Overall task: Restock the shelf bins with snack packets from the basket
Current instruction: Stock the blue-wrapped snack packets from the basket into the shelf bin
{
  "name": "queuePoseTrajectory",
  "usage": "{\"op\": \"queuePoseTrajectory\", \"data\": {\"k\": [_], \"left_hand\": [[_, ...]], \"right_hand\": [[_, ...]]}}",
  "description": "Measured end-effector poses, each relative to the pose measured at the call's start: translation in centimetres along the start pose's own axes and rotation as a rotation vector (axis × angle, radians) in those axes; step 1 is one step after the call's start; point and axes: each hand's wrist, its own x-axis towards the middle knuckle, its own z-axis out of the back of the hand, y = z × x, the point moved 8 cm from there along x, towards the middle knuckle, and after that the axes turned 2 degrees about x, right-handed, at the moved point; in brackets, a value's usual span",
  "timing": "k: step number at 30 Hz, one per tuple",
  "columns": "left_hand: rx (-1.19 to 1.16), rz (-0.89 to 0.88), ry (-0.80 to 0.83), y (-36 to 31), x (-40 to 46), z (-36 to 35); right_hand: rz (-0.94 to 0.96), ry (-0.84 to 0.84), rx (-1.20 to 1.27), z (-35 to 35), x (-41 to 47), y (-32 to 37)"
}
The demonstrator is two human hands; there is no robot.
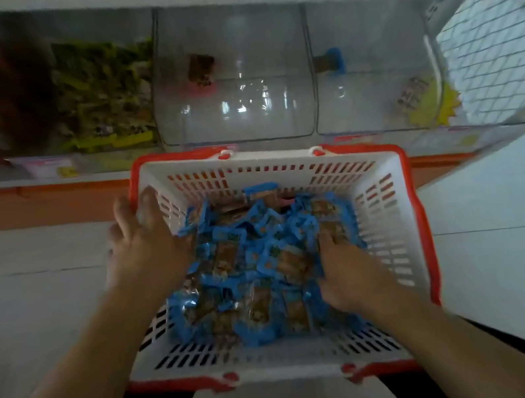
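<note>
Blue-edged snack packets (259,269), glossy and crinkled, lay heaped in a slotted white plastic basket with an orange rim (392,212) as the right hand (346,271) dug its fingers in, apparently gathering a handful. The left hand (147,246) rested spread at the basket's left wall. Beyond both hands, a clear, nearly empty curved bin (237,98) awaited; the next move called for a firm scoop and lift.

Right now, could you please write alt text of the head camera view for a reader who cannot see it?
Two bare hands reach into a white basket with a red rim, full of blue snack packets. The left hand rests at its left wall; the right hand digs into the pile. Clear shelf bins behind look almost empty.
</note>
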Motion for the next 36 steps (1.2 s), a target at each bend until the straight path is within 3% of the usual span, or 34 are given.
{"op": "queuePoseTrajectory", "data": {"k": [4, 8, 11, 14, 16, 17, 20, 24, 29, 32, 36], "left_hand": [[0.131, 0.086, 0.012, 0.0, 1.5, -0.9], [0.048, 0.134, 0.084, 0.0, 1.8, -0.6], [-0.074, 0.159, 0.103, 0.2, 1.5, 0.1], [-0.076, 0.021, -0.149, -1.4, -0.1, 2.8], [-0.210, -0.080, -0.292, -3.5, -2.2, 5.0], [-0.367, -0.071, -0.232, -4.4, -2.9, 5.0], [-1.047, 0.129, 0.222, -8.1, -4.6, 1.7], [-1.328, 0.128, 0.427, -12.0, -3.9, 0.4], [-1.221, -0.094, 0.468, -13.4, -1.9, -0.1], [-1.091, -0.211, 0.353, -13.2, -0.9, 1.1], [-0.896, -0.330, 0.303, -13.0, -0.4, 2.0]], "right_hand": [[0.004, -0.063, -0.047, 1.3, 1.9, -0.1], [-0.035, -0.130, 0.044, 5.2, 1.3, -0.3], [0.007, -0.170, 0.355, 8.6, 1.0, 0.6], [0.097, -0.261, 0.688, 11.0, -0.3, 1.8], [0.191, -0.350, 0.870, 12.3, -2.1, 2.5], [0.229, -0.391, 0.936, 12.8, -3.1, 2.8], [0.310, -0.482, 1.036, 14.1, -5.3, 3.0], [0.310, -0.546, 1.086, 14.8, -4.6, 1.8], [0.337, -0.351, 1.231, 14.4, -2.2, 1.2], [0.392, -0.289, 1.294, 15.1, -1.5, 1.6], [0.431, -0.313, 0.982, 16.2, -1.0, 1.8]]}}
